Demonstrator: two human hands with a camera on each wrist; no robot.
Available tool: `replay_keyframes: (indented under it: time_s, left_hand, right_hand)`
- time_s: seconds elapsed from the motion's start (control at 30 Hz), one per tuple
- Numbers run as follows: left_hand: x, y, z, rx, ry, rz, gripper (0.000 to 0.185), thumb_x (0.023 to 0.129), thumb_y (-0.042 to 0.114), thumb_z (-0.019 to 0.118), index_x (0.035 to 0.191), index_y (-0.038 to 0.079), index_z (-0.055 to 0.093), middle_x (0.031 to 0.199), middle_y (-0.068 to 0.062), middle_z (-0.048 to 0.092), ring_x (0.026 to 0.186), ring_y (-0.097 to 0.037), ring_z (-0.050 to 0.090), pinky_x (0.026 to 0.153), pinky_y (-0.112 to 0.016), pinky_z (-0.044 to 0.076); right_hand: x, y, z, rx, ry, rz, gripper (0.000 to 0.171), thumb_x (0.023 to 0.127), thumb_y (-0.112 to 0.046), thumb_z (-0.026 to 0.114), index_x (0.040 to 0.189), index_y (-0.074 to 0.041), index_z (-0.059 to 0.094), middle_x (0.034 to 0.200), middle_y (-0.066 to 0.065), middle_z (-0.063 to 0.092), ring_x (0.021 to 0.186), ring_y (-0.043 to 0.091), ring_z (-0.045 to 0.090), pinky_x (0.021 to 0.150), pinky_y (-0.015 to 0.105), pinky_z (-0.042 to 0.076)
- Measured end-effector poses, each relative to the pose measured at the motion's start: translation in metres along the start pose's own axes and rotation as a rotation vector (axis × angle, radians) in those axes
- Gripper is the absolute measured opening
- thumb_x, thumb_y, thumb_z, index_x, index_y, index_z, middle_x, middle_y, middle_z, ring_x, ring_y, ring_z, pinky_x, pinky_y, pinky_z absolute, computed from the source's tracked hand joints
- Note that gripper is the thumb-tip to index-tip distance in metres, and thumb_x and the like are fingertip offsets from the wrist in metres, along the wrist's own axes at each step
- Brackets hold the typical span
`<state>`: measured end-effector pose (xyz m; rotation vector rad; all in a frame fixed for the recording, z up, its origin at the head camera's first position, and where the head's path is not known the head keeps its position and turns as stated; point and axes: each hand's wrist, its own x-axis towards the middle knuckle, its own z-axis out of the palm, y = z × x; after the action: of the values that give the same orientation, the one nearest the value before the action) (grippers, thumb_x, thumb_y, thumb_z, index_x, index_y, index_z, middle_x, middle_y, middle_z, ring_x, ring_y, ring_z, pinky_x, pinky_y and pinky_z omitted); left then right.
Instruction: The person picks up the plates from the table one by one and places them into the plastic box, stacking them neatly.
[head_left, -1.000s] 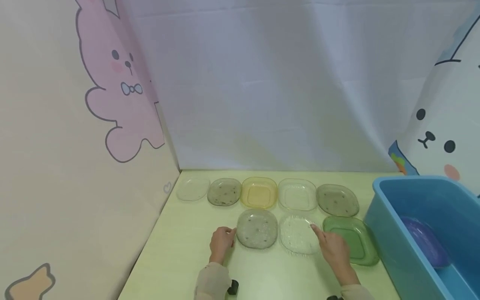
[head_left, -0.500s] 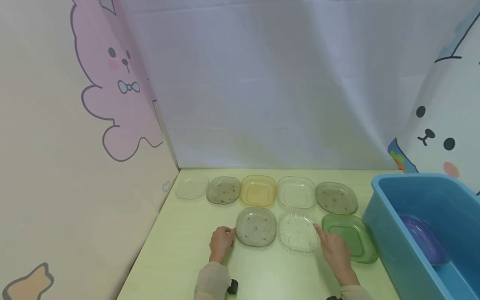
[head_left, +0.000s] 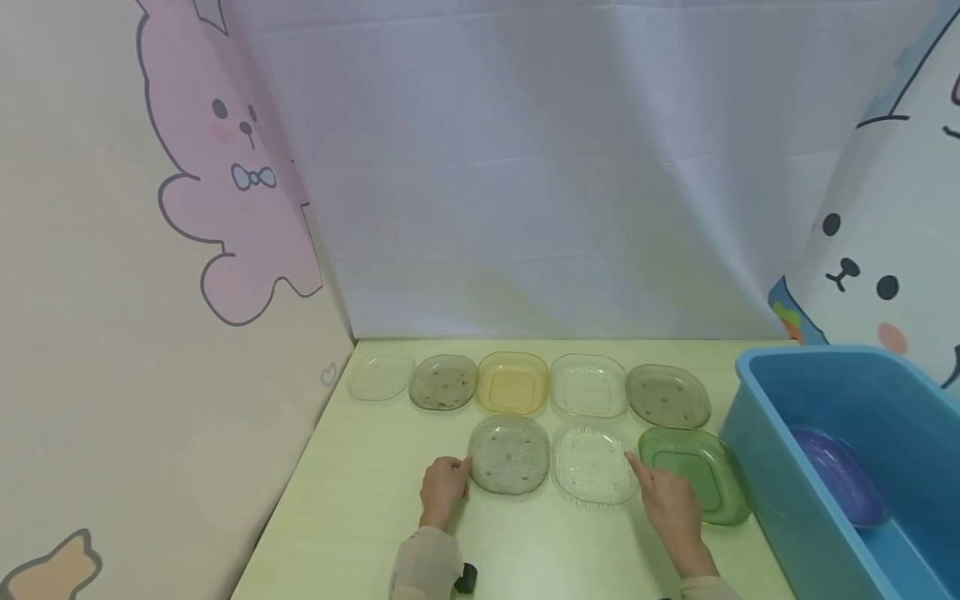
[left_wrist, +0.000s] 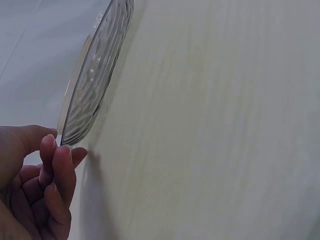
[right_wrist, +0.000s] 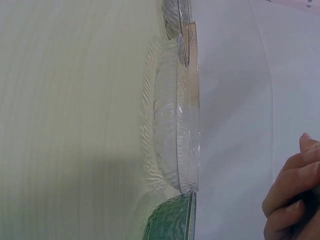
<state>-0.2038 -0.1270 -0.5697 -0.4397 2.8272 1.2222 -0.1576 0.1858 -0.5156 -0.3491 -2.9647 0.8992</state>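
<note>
In the head view my left hand (head_left: 444,487) is at the left edge of a grey patterned glass plate (head_left: 509,455). The left wrist view shows the thumb and fingers pinching the rim of this grey plate (left_wrist: 95,75). A clear ribbed glass plate (head_left: 595,465) lies beside it on the right. My right hand (head_left: 670,504) overlaps that plate's right edge with the index finger extended. In the right wrist view this hand (right_wrist: 295,192) stays apart from the clear plate (right_wrist: 170,115), its other fingers loosely bent. A green glass plate (head_left: 697,477) is partly behind the right hand.
A back row holds a clear plate (head_left: 380,377), a grey one (head_left: 442,382), a yellow one (head_left: 512,382), another clear one (head_left: 588,386) and another grey one (head_left: 668,396). At the right stands a tall blue bin (head_left: 772,433) with a purple plate (head_left: 840,477) inside.
The right index fingertip has drawn slightly right, from over the clear plate to its right edge. The left hand stays at the grey plate's rim. The head view has shifted a little.
</note>
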Motion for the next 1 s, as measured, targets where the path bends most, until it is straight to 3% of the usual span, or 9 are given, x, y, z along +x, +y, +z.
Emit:
replay_keyframes:
  time_s: [0.4,0.6,1.0]
  left_hand:
    - [0.0022,-0.0008,0.005,0.001,-0.006,-0.006,0.028,0.089,0.03,0.056,0.086,0.006,0.07,0.045,0.003,0.053,0.043,-0.011,0.044,0.046,-0.026,0.034]
    - [0.0026,-0.0002,0.0066,-0.003,-0.004,-0.01,0.027,0.089,0.029,0.057,0.085,0.006,0.07,0.046,0.003,0.054,0.043,-0.011,0.044,0.045,-0.026,0.034]
    - [0.002,-0.0002,0.0044,-0.004,-0.015,-0.016,0.034,0.09,0.031,0.055,0.066,0.009,0.064,0.044,0.004,0.048,0.043,-0.012,0.043,0.047,-0.027,0.033]
  right_hand:
    - [-0.0023,0.0006,0.0007,0.004,-0.001,0.006,0.062,0.095,-0.055,0.029,0.049,-0.014,0.036,0.046,-0.003,0.035,0.044,0.013,0.033,0.043,0.026,0.026]
    - [-0.0026,0.0019,0.0023,0.016,0.039,-0.009,0.062,0.096,-0.052,0.031,0.049,-0.013,0.045,0.047,-0.003,0.046,0.044,0.013,0.039,0.044,0.027,0.029]
    - [-0.004,0.0014,0.0025,0.028,0.089,-0.037,0.059,0.096,-0.048,0.035,0.053,-0.011,0.049,0.049,-0.002,0.049,0.045,0.013,0.041,0.045,0.027,0.03]
